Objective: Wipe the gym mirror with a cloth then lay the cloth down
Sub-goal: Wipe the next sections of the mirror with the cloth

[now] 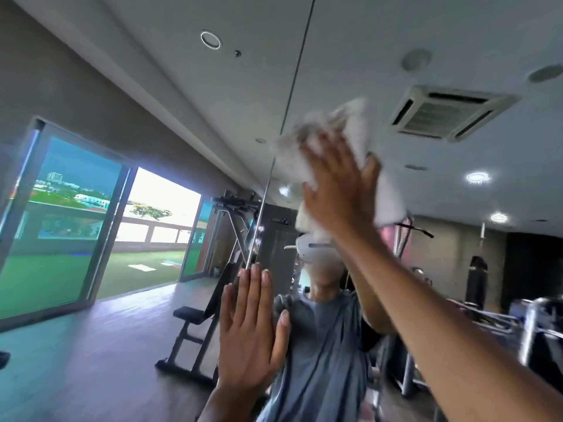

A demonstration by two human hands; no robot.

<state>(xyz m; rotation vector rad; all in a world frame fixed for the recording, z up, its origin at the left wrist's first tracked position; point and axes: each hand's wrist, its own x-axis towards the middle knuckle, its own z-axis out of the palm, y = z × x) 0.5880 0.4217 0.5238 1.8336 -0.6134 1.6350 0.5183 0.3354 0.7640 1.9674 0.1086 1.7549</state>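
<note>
The gym mirror (441, 41) fills the view, made of panels with a vertical seam (292, 86) left of centre. A white cloth (344, 129), blurred, is pressed flat against the glass high up, under my right hand (338, 184), whose fingers are spread over it. My right arm stretches up from the lower right. Lower down, my left hand (249, 333) rests flat on the mirror with fingers together and straight, holding nothing. My own reflection in a grey shirt shows behind both hands.
The mirror reflects a weight bench (195, 318), cable machines (240, 226), a punching bag (476, 281), glass doors (91, 226) onto a lawn at left, and a ceiling air-conditioning vent (451, 112).
</note>
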